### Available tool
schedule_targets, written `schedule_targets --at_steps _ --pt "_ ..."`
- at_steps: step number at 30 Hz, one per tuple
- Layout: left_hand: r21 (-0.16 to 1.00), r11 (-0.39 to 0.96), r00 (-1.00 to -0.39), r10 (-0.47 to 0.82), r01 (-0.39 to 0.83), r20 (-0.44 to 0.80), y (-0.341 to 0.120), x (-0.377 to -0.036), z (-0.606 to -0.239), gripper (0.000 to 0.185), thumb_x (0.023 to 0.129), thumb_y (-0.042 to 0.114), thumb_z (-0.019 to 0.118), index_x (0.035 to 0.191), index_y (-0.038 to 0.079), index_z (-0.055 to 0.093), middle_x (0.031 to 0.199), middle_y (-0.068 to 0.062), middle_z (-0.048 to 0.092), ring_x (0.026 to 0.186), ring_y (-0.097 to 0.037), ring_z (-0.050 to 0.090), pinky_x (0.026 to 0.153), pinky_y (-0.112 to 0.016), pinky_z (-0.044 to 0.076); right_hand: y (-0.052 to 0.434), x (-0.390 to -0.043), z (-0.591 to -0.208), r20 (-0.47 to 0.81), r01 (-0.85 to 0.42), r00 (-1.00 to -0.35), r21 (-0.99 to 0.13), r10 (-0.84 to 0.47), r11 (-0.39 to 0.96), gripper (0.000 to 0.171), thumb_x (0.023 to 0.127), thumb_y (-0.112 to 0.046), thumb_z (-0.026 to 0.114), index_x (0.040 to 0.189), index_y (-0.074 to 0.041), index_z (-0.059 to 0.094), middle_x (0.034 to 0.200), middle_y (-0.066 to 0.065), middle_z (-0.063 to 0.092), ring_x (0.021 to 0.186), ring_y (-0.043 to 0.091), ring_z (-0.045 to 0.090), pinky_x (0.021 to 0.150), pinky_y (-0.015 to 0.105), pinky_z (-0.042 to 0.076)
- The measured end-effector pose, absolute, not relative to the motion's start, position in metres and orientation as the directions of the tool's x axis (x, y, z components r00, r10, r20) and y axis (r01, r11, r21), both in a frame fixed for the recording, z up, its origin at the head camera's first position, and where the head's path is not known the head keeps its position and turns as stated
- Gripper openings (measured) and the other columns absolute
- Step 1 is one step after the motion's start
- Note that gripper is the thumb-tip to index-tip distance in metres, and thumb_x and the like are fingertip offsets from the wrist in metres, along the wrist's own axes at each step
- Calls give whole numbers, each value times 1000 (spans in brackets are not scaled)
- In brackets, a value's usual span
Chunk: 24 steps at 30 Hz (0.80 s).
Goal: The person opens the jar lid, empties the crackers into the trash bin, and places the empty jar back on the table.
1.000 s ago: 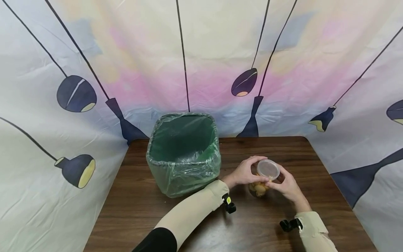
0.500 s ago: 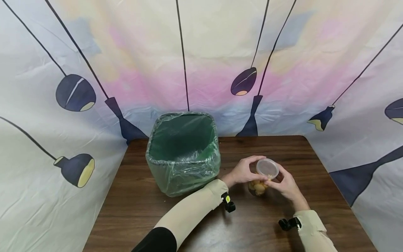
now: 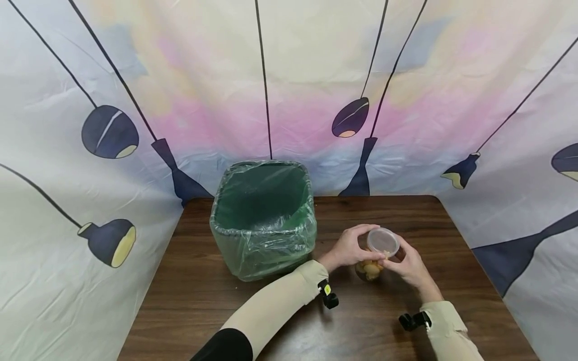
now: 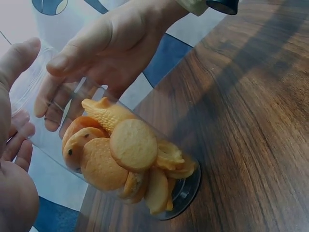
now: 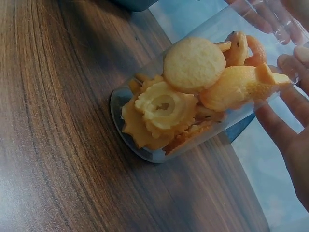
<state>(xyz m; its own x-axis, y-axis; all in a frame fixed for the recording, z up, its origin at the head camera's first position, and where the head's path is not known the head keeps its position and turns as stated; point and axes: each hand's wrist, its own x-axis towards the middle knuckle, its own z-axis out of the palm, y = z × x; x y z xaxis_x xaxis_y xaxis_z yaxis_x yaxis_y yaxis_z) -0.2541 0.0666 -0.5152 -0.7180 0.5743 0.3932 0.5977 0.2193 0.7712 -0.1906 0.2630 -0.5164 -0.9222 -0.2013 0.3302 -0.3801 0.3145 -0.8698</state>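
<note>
Right of centre in the head view, a clear plastic jar [image 3: 374, 260] stands on the brown desk [image 3: 226, 311], its base on the wood, its translucent lid [image 3: 383, 241] on top. Inside it sits a heap of golden biscuits [image 4: 126, 162]: round flat ones, a ring-shaped one with a scalloped edge, a fish-shaped one near the top. They fill the lower part of the jar and the upper part shows clear.

Both hands are on it. The left hand [image 3: 354, 246] comes in from the left side of the jar, fingers curled over the far edge of the lid and thumb on the near side, gripping the top of the jar. The right hand [image 3: 406, 263] comes from the right, fingers bent round the jar's upper wall just under the lid, thumb toward the lid's edge. In the left wrist view the right hand's fingers [image 4: 53, 99] show through the clear wall behind the biscuits.

Both forearms wear beige sleeves, each with a small black clip at the wrist.

Just left of the hands, close beside the left wrist, stands a square bin [image 3: 263, 220] lined with a thin green plastic bag, open at the top. Behind the desk hangs a pale cloth backdrop [image 3: 289, 75] printed with dark hanging lamps.
</note>
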Motion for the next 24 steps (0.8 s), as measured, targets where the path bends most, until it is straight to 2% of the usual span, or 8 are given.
schedule_targets --at_steps 4,9,15,24 --pt "757 251 -730 555 603 398 66 -252 -517 72 74 28 87 136 10 56 135 -5 59 121 -9 56 98 -17 42 266 -195 -528 358 -405 -914 -846 -194 346 68 74 14 76 134 13 45 120 34 54 104 1 56 81 9 46" --pt "756 264 -749 518 599 414 68 -249 -520 72 72 29 87 135 11 58 134 -5 61 120 -11 57 98 -19 43 271 -201 -543 370 -406 -914 -831 -168 379 69 73 10 79 135 6 49 121 29 57 107 5 56 83 8 45" --pt "771 278 -778 480 573 405 70 -243 -521 70 72 31 87 135 15 59 133 -2 61 122 -9 56 99 -20 44 264 -195 -535 402 -426 -904 -822 -145 379 68 70 17 77 131 12 49 119 34 56 106 1 55 83 9 46" --pt "810 250 -825 374 530 424 77 -229 -521 70 74 28 86 135 11 56 130 -4 62 116 -14 60 93 -22 47 253 -185 -515 413 -423 -904 -824 -111 377 65 70 17 76 128 17 49 117 37 56 107 3 56 87 11 47"
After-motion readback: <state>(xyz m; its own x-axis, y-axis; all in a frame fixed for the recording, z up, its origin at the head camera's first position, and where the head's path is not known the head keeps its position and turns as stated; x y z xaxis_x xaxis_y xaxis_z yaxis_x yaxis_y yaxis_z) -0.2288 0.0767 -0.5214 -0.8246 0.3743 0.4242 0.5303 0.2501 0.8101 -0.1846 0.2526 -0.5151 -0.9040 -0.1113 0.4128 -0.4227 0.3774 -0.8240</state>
